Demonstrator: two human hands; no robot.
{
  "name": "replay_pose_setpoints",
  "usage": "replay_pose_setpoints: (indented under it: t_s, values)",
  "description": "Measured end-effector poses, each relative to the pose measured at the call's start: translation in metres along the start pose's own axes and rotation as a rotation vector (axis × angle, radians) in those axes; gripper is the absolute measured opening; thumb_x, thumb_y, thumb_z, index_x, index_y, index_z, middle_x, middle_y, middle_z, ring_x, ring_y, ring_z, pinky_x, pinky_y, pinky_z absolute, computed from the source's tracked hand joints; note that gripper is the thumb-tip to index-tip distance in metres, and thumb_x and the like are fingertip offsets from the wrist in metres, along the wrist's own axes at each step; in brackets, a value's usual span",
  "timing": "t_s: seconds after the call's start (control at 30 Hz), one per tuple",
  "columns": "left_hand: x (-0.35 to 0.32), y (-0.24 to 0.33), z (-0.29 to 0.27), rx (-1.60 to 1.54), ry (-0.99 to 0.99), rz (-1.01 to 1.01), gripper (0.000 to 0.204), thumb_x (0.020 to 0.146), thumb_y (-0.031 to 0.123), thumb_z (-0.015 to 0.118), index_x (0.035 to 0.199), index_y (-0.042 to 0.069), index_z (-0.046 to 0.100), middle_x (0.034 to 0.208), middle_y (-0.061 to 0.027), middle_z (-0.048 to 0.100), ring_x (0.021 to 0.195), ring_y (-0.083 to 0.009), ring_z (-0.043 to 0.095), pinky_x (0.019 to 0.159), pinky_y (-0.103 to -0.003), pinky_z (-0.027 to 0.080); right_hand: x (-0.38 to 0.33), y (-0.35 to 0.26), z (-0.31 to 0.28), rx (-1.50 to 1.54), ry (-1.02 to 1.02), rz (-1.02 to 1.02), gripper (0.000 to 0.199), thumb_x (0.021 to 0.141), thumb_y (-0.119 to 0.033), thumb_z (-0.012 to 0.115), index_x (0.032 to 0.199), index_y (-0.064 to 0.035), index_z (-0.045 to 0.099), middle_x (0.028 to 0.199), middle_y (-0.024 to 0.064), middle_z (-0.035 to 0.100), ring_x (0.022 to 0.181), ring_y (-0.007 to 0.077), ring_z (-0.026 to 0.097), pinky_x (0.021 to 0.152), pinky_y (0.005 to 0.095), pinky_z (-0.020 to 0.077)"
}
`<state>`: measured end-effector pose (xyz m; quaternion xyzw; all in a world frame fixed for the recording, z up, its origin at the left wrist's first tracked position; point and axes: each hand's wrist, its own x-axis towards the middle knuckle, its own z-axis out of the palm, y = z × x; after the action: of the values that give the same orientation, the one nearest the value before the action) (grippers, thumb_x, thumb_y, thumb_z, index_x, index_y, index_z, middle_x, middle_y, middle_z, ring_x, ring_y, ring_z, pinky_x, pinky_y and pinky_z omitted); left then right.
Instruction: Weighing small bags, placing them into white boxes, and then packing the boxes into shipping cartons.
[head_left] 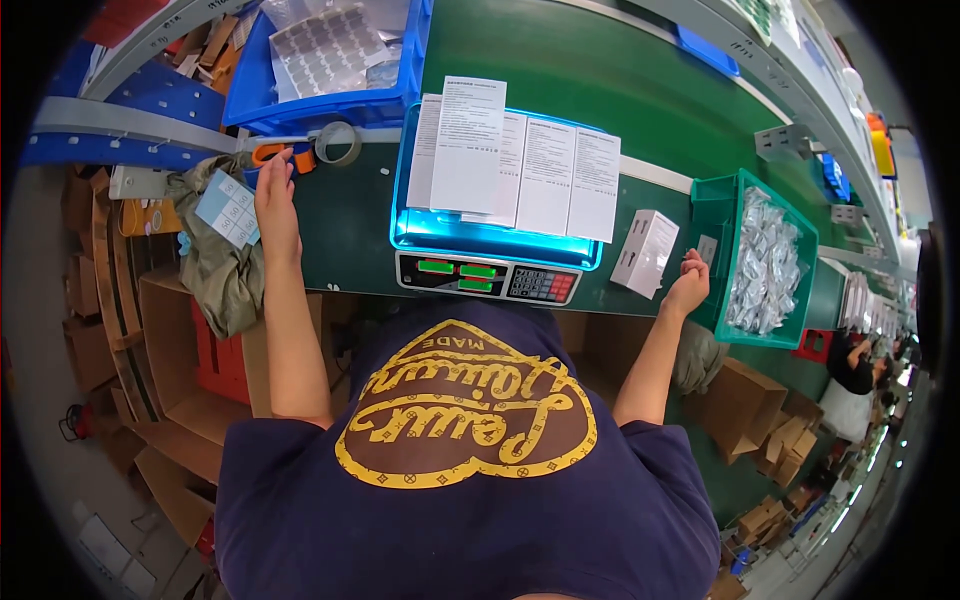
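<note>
My left hand is at the left of the green table, fingers stretched out and holding nothing visible. Just beyond its fingertips is an orange-handled tool, mostly hidden. Beside that hand, a sheet of light blue labels lies on a crumpled olive cloth. My right hand is closed, fingers curled, between a white box and a green bin; whatever the fingers may hold is hidden. In front of me, several white printed boxes rest on the blue pan of a scale, one box lying on top of others.
Silvery sealed packets fill the green bin. A blue crate with bags and label sheets stands at the back left, a tape roll before it. Metal shelf rails cross overhead. Cardboard boxes sit on the floor; another person is far right.
</note>
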<state>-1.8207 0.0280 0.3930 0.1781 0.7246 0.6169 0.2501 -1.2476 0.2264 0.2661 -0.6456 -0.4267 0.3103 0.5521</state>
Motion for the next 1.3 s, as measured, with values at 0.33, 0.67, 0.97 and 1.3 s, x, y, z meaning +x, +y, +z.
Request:
replay_pose_setpoints:
  t_s: [0.33, 0.67, 0.97, 1.3]
  values:
    - [0.010, -0.010, -0.004, -0.026, -0.058, 0.007, 0.041, 0.100, 0.039, 0.045, 0.124, 0.008, 0.057, 0.129, -0.0060, 0.055, 0.126, -0.0210, 0.045, 0.109, -0.038, 0.028, -0.003, -0.039, 0.019, 0.100, -0.035, 0.078, 0.018, 0.084, 0.002, 0.044, 0.072, -0.0028, 0.056, 0.108, 0.0102, 0.065, 0.094, 0.0152, 0.058, 0.081, 0.0228, 0.0449]
    - [0.008, 0.000, 0.019, 0.091, -0.125, -0.004, 0.045, 0.099, 0.043, 0.045, 0.120, 0.007, 0.060, 0.118, -0.0070, 0.061, 0.113, -0.0191, 0.053, 0.101, -0.035, 0.037, -0.018, -0.072, 0.044, 0.228, -0.150, 0.221, 0.021, 0.092, -0.018, 0.054, 0.109, -0.0073, 0.061, 0.112, 0.0064, 0.063, 0.098, 0.0149, 0.058, 0.082, 0.0252, 0.0458]
    - [-0.050, 0.021, 0.154, 0.884, -0.408, 0.369, 0.073, 0.082, 0.054, 0.063, 0.131, 0.002, 0.049, 0.134, -0.0266, 0.043, 0.121, -0.0365, 0.046, 0.106, -0.041, 0.033, -0.158, -0.191, 0.192, -0.189, -0.766, -0.292, 0.055, 0.092, -0.021, 0.058, 0.142, -0.0054, 0.038, 0.137, 0.0162, 0.046, 0.120, 0.0253, 0.047, 0.101, 0.0357, 0.0365]
    - [-0.019, 0.027, 0.046, -0.036, -0.211, 0.032, 0.049, 0.091, 0.022, 0.062, 0.130, 0.000, 0.043, 0.116, -0.0113, 0.059, 0.100, -0.0175, 0.060, 0.088, -0.029, 0.048, -0.066, -0.141, 0.151, -0.402, -0.570, -0.253, 0.067, 0.087, -0.039, 0.064, 0.139, -0.0039, 0.039, 0.132, 0.0227, 0.043, 0.124, 0.0374, 0.044, 0.105, 0.0448, 0.0346]
